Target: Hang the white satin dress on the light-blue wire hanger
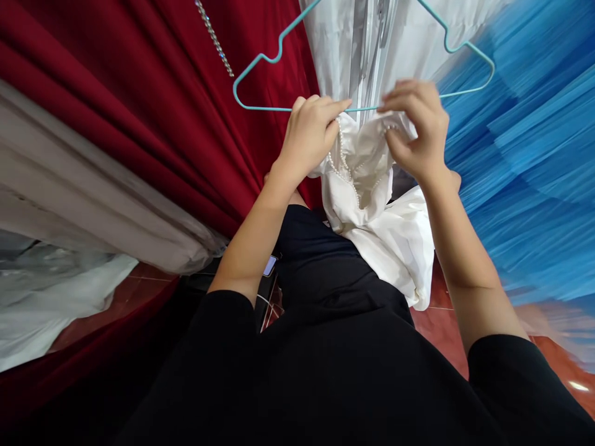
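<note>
A white dress (356, 207) with strings of pearl beads (343, 166) at its neckline hangs down in front of my lap. Just above it runs the lower bar of a light-blue hanger (264, 109). My left hand (309, 133) is closed over this bar and the left upper edge of the dress, its fingertips pointing right. At the opposite edge, my right hand (418, 127) curls its fingers and thumb around the white fabric close under the bar. Its fingers are slightly blurred. The cloth inside both grips is largely hidden.
Red fabric (186, 111) with a rhinestone strip (214, 38) hangs at left, beside pale garments (93, 179). White garments (334, 37) hang behind the hanger. A blue tulle garment (534, 155) fills the right. Below are red floor tiles (437, 331) and a lit phone screen (269, 266).
</note>
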`<state>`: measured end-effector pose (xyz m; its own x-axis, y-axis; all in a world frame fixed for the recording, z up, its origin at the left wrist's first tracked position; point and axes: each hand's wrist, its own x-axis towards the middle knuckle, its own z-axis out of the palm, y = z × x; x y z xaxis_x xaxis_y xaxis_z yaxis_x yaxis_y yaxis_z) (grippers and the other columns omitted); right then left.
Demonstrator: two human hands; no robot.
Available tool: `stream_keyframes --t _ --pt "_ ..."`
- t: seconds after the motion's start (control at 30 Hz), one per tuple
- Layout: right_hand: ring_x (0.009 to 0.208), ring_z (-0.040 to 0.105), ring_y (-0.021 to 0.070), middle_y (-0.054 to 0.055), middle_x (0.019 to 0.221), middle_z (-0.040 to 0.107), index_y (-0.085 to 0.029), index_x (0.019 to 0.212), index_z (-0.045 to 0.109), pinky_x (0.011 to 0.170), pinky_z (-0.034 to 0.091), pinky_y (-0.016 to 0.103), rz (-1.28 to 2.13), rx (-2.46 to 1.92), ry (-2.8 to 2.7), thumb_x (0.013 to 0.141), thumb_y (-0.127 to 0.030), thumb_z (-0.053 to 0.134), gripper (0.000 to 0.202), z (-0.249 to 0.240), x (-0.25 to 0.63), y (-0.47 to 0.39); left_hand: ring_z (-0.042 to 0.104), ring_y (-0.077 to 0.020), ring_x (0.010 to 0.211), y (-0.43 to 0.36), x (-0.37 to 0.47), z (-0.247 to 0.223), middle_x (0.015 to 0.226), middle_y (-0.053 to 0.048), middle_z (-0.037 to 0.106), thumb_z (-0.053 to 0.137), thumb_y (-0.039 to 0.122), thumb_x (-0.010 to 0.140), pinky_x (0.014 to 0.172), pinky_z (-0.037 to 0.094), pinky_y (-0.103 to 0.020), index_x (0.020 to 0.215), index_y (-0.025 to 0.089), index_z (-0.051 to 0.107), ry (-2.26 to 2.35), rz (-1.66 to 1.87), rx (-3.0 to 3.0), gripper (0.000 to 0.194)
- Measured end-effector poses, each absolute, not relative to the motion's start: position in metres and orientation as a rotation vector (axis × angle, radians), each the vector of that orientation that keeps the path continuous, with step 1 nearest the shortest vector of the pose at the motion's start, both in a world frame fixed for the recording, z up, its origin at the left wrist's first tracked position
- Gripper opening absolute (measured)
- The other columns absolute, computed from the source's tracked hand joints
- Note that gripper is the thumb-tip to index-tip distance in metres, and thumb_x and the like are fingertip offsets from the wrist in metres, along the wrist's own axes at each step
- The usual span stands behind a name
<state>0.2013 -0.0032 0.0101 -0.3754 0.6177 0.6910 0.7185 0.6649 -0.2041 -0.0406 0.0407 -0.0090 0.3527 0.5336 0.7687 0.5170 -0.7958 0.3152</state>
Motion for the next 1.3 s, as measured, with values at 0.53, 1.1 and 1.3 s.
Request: stream_keyframes --t 0.53,1.1,1.3 --pt "0.108 0.054 0.0298 0.007 0.112 0.063 -0.031 0.127 0.057 0.105 0.035 0.049 -0.259 -1.132 -2.159 0.097 -0.03 0.047 0.032 0.006 0.197 0.013 0.06 -0.0125 0.07 0.036 -0.098 -0.094 0.074 0.0 0.057 0.06 0.031 0.097 0.065 0.051 -0.029 0.103 0.019 0.066 1.233 1.996 1.89 0.014" --pt "0.11 0.051 0.0274 0.0 0.109 0.065 -0.04 0.128 0.06 0.11 0.033 0.049 -0.206 -1.236 -2.101 0.1 -0.041 0.04 0.035 0.012 0.193 -0.001 0.053 -0.0112 0.06 0.047 -0.078 0.051 0.09 0.003 0.057 0.067 0.006 0.089 0.054 0.048 -0.029 0.095 0.025 0.053 1.201 2.13 2.39 0.024" --pt "0.106 0.052 0.0238 0.0 0.106 0.066 -0.037 0.124 0.063 0.107 0.034 0.046 -0.207 -1.23 -2.087 0.1 -0.036 0.039 0.034 0.009 0.19 0.005 0.049 -0.0248 0.1 0.035 -0.046 0.009 0.099 -0.004 0.053 0.066 0.032 0.094 0.101 0.038 -0.048 0.099 0.028 0.052 1.246 2.105 2.556 0.015"
